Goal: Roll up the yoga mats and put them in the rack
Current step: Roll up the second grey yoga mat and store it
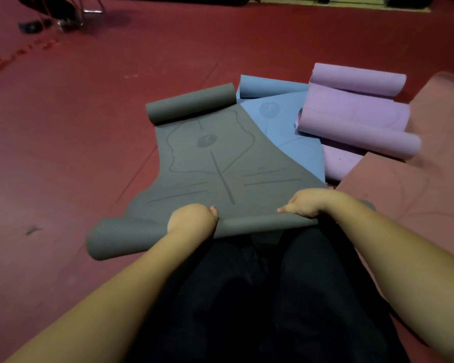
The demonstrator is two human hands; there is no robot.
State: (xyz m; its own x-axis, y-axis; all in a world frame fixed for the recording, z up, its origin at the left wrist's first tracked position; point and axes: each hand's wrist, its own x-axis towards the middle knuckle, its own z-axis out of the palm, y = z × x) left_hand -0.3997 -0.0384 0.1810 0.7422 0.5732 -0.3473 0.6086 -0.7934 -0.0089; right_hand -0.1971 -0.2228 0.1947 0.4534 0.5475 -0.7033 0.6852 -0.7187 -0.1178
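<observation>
Grey rubbery sheet is what the person is gripping: the grey yoga mat (215, 163) is lying stretched away from their knees across the dark red floor (71, 142), and its near edge is curling up into a loose roll just in front of their black trousers (247, 297). The left hand (194, 218) is curling over that near roll, knuckles up and thumb lying on the top surface, fingers tucked out of sight round the edge. The right hand (306, 203) is doing the same further along the roll, fingers wrapping under the edge and one fingertip pointing inward along the mat. Both bare forearms are reaching forward from the bottom of the view.

The far end of the grey mat is sitting in a small tight curl. Just beyond and to the right, a blue mat (291, 127) is lying partly under the grey one, its far end also curling. Further right, a lilac mat (357, 113) is resting over the blue one, loosely rolled at both ends. A reddish-pink mat (409, 184) is lying flat at the right edge, touching the lilac one.

Far across the floor, at the top left, dim chair legs (89, 9) and some dark objects are standing in shadow; I cannot tell what they are.
</observation>
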